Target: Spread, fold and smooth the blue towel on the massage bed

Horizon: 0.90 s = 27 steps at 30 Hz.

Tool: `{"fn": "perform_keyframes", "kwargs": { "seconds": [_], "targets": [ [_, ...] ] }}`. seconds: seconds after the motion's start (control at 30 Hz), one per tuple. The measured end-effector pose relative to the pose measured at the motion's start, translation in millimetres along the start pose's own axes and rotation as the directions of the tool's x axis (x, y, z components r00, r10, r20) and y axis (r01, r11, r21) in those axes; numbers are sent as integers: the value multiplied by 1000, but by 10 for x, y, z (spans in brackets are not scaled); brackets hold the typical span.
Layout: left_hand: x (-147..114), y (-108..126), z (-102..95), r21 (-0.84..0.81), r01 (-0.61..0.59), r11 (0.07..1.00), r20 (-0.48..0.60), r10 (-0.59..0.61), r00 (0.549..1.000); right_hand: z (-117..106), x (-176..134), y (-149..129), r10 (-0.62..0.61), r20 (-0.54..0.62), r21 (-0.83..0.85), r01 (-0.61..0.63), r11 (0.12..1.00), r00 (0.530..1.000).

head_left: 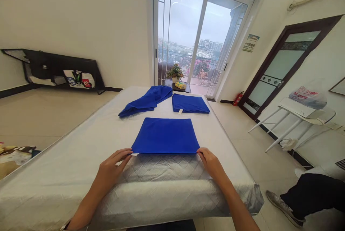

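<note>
While the near left corner of a folded blue cloth is pinched between the thumb and fingers of the left hand, its near right corner is gripped in the same way by the right hand. Both grips are kept narrow, and the near edge is drawn straight between them. The cloth is placed in the middle of a mattress that is wrapped in a pale, shiny cover; whether its near edge is raised or rested there cannot be told. Beyond it, a rumpled blue cloth is laid to the left and a neatly folded blue bundle to the right, from whose near edge a small white tag is let hang. Past the mattress, a potted plant and a yellow packet are set before a sliding glass door. On the right, a plastic bag is stood on a white chair, and a person's shoe is seen near the mattress corner.
</note>
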State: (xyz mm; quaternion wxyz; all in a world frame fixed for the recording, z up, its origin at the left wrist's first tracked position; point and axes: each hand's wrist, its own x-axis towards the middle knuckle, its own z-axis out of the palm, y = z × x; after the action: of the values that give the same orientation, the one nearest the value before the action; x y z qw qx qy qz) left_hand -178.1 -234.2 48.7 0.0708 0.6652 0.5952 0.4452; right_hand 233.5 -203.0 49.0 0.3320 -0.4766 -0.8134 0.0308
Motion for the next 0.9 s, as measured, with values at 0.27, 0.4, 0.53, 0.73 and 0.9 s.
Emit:
{"fn": "perform_keyframes", "kwargs": {
  "seconds": [0.27,0.4,0.53,0.73,0.9],
  "targets": [
    [276,688,-544,-39,34,999,-313,-44,949,-974,91,-478,-127,-229,28,137,990,965],
    [610,973,-781,-4,-22,1000,-385,19,923,-1461,247,-604,-130,-335,-53,119,991,933],
    [1241,1002,-704,-160,-58,985,-97,43,994,-1619,651,-358,-26,-286,-30,18,999,958],
    [2128,1016,-325,-496,33,868,191,72,979,-1572,1404,121,202,-157,52,-196,979,967],
    [2034,1072,-459,-397,-108,911,-82,82,993,-1653,1422,-20,133,-344,61,-119,991,929]
  ]
}}
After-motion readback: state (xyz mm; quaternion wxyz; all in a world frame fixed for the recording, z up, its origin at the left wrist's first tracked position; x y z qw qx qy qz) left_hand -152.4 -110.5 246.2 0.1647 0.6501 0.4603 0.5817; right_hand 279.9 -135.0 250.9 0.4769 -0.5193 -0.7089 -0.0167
